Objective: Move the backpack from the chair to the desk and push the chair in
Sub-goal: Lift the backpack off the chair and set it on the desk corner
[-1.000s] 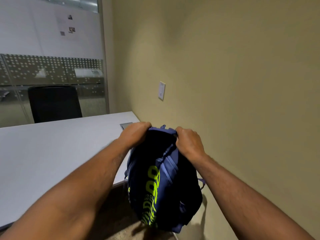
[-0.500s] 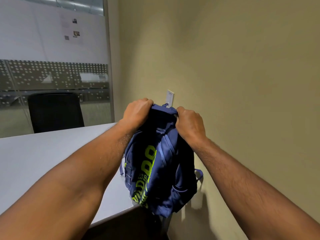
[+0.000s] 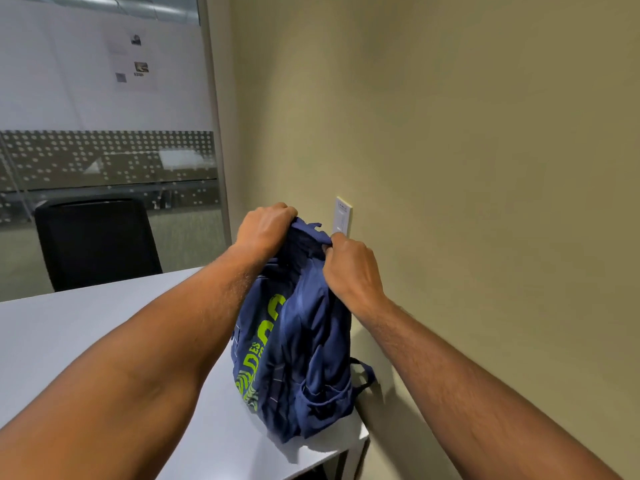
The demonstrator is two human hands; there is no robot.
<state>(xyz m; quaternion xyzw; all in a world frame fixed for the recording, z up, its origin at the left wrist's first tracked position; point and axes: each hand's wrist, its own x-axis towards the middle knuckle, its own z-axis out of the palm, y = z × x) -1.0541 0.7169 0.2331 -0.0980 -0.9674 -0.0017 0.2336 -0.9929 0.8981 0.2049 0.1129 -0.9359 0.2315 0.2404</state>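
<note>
A navy blue backpack (image 3: 304, 355) with lime-green lettering stands upright on the near right corner of the white desk (image 3: 69, 341), close to the wall. Its bottom looks to be resting on the desk top. My left hand (image 3: 265, 226) grips the top of the bag on its left side. My right hand (image 3: 349, 268) grips the top fabric on its right side. A strap loop (image 3: 363, 375) hangs off the bag toward the wall. The chair the bag came from is out of view.
A black chair (image 3: 97, 244) stands at the far side of the desk, before a glass partition (image 3: 104, 161). The beige wall (image 3: 450, 150) runs along the desk's right edge, with a white wall plate (image 3: 343, 216) just behind the bag.
Both hands have lifted the backpack from below desk height up and over the desk's corner; it now sits on the desk top.
</note>
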